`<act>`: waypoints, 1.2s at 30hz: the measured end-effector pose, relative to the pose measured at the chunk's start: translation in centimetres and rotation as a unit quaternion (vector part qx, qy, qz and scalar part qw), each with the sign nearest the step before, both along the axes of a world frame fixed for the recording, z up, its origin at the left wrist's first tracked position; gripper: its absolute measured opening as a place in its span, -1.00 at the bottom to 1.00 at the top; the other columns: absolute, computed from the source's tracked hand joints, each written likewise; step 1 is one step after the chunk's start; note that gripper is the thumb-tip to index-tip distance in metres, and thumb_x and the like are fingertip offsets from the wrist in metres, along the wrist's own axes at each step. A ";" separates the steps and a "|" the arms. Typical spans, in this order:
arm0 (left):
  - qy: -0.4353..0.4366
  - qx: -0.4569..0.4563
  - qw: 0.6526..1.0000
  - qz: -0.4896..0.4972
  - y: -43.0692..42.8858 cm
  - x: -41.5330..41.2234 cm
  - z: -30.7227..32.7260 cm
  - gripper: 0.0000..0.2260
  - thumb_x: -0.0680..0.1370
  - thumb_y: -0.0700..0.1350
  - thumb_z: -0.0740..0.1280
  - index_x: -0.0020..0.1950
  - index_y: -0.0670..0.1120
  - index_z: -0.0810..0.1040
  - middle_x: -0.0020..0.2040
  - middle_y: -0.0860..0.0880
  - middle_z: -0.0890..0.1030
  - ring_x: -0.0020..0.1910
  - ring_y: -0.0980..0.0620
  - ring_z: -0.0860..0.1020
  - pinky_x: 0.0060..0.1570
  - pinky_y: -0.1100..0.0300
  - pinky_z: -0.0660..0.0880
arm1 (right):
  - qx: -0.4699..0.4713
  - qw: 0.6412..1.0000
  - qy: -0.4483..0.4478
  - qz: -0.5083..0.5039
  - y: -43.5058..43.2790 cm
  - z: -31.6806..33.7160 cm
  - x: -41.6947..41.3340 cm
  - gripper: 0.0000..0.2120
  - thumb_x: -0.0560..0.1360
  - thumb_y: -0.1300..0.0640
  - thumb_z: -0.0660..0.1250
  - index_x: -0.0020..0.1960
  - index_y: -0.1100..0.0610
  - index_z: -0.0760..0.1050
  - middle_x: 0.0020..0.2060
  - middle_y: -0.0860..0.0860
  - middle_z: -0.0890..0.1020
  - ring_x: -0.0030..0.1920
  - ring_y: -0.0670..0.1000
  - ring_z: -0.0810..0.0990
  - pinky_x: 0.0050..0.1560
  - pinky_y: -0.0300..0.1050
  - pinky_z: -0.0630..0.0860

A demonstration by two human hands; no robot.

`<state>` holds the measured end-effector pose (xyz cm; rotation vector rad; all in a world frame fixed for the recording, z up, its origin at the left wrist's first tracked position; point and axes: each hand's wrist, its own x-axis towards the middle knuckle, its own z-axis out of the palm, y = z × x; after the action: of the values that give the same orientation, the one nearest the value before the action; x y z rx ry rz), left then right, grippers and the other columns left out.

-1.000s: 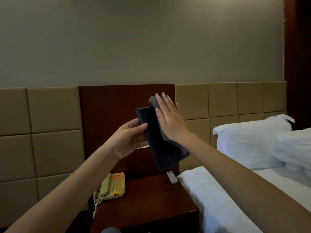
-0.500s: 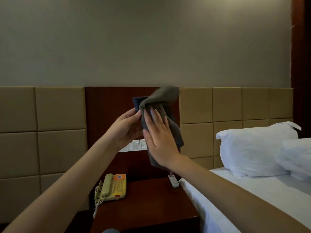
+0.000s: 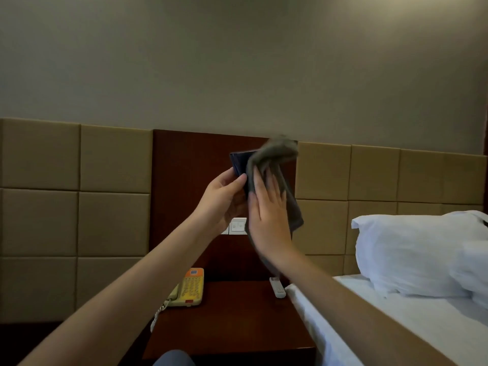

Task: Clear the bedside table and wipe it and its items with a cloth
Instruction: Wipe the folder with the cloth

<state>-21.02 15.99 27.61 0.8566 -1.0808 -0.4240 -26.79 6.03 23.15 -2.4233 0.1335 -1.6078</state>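
My left hand [image 3: 224, 199] holds a dark flat folder [image 3: 239, 163] up in front of the wooden headboard panel, thumb and fingers pinching its left edge. My right hand [image 3: 269, 220] lies flat with straight fingers, pressing a grey cloth [image 3: 280, 165] against the folder's face. The cloth drapes over the folder's top and hangs down its right side, hiding most of it. Below, the dark wooden bedside table [image 3: 237, 323] carries a yellow telephone [image 3: 188, 287] at the back left and a white remote control [image 3: 277, 286] at the back right.
A bed with a white sheet [image 3: 383, 320] and white pillows [image 3: 420, 252] adjoins the table's right side. Padded beige wall panels [image 3: 79, 196] flank the wooden panel, which bears white switches [image 3: 237, 225]. The phone's coiled cord [image 3: 155, 317] hangs off the table's left edge.
My right hand slid down the folder's face with the cloth, and the cloth's upper end flipped over the folder's top. The camera tilted slightly upward.
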 end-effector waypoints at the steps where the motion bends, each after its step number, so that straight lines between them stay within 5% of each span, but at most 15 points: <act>1: 0.014 -0.005 1.000 0.021 0.0 0.1 0.1 -0.72 0.63 -0.20 0.16 0.32 -0.08 0.46 0.09 -0.11 0.63 0.03 -0.07 0.64 -0.05 0.05 0.61 | 0.010 1.000 -0.001 0.020 0.3 -1.5 0.0 -0.52 0.61 -0.11 -0.15 0.48 -0.30 -0.24 0.54 -0.15 -0.07 0.54 -0.14 -0.18 0.53 0.16 -0.06; 4: 0.029 -0.001 0.997 0.076 0.2 0.4 0.3 -0.75 0.64 -0.18 0.15 0.29 -0.02 0.45 0.14 -0.10 0.60 0.10 -0.08 0.61 0.00 0.03 0.58 | 0.025 0.998 -0.014 0.051 0.3 -3.1 0.4 -0.50 0.60 -0.16 -0.13 0.46 -0.38 -0.26 0.51 -0.18 0.03 0.55 -0.08 -0.04 0.50 0.18 0.10; 6: 0.015 0.011 0.996 0.084 0.6 0.5 0.1 -0.76 0.64 -0.19 0.15 0.28 -0.04 0.45 0.14 -0.10 0.60 0.11 -0.09 0.60 0.04 -0.01 0.56 | 0.031 0.998 -0.034 0.045 -0.5 -1.5 0.9 -0.50 0.60 -0.16 -0.13 0.51 -0.27 -0.18 0.53 -0.08 0.08 0.54 -0.02 0.02 0.48 0.17 0.15; 13: 0.007 0.041 0.999 0.026 -0.2 -0.4 -1.1 -0.77 0.63 -0.19 0.18 0.26 -0.04 0.46 0.13 -0.14 0.61 0.03 -0.09 0.63 -0.05 0.04 0.61 | 0.167 0.984 0.030 -0.054 -4.6 6.7 0.0 -0.53 0.67 -0.05 -0.11 0.56 -0.10 -0.07 0.56 0.00 0.02 0.54 0.07 0.03 0.50 0.18 0.04; 19: -0.004 0.050 0.997 0.052 -0.2 -0.1 -0.3 -0.74 0.64 -0.19 0.16 0.32 -0.10 0.44 0.18 -0.19 0.58 0.11 -0.15 0.58 0.03 0.00 0.57 | 0.010 0.998 0.037 -0.050 -0.5 2.4 0.6 -0.51 0.67 -0.01 -0.09 0.51 -0.21 -0.22 0.56 -0.04 -0.06 0.55 0.01 -0.13 0.51 0.19 -0.17; 23: -0.049 0.061 0.995 0.062 0.8 -0.2 0.2 -0.79 0.63 -0.22 0.17 0.24 -0.07 0.47 0.16 -0.16 0.58 0.11 -0.13 0.59 0.07 -0.01 0.57 | 0.112 0.989 0.013 0.096 -1.0 3.4 0.4 -0.55 0.66 -0.03 -0.04 0.47 -0.34 -0.11 0.55 -0.04 0.06 0.53 0.02 0.03 0.51 0.06 0.02; 28: -0.087 0.041 0.994 0.047 0.9 -1.4 0.2 -0.77 0.62 -0.25 0.18 0.25 -0.09 0.45 0.18 -0.17 0.57 0.14 -0.15 0.58 0.12 -0.07 0.55 | 0.172 0.983 -0.038 0.044 -4.0 7.4 -1.0 -0.55 0.68 0.00 -0.05 0.55 0.00 0.07 0.51 0.03 0.21 0.49 0.05 0.18 0.47 0.01 0.16; 33: -0.041 -0.025 0.995 0.089 0.8 -1.5 1.7 -0.77 0.62 -0.24 0.18 0.25 -0.11 0.47 0.09 -0.10 0.61 0.07 -0.07 0.61 0.04 0.02 0.59 | 0.147 0.989 -0.007 -0.028 -3.8 7.5 -2.4 -0.51 0.67 -0.05 -0.08 0.57 0.03 -0.02 0.47 0.05 0.27 0.43 0.09 0.28 0.32 -0.02 0.27; 36: 0.006 -0.060 0.991 0.120 1.7 -0.7 3.7 -0.76 0.63 -0.23 0.17 0.27 -0.12 0.47 0.06 -0.09 0.61 0.06 -0.07 0.61 0.03 0.01 0.58 | 0.123 0.992 -0.014 -0.012 -3.5 5.6 -2.2 -0.54 0.66 -0.06 -0.06 0.52 0.04 0.11 0.16 -0.03 0.45 0.14 0.01 0.48 0.04 -0.06 0.41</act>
<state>-21.72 17.74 31.33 0.8633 -0.9687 -0.1596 -28.97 2.49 28.74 -2.2194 0.3353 -1.5336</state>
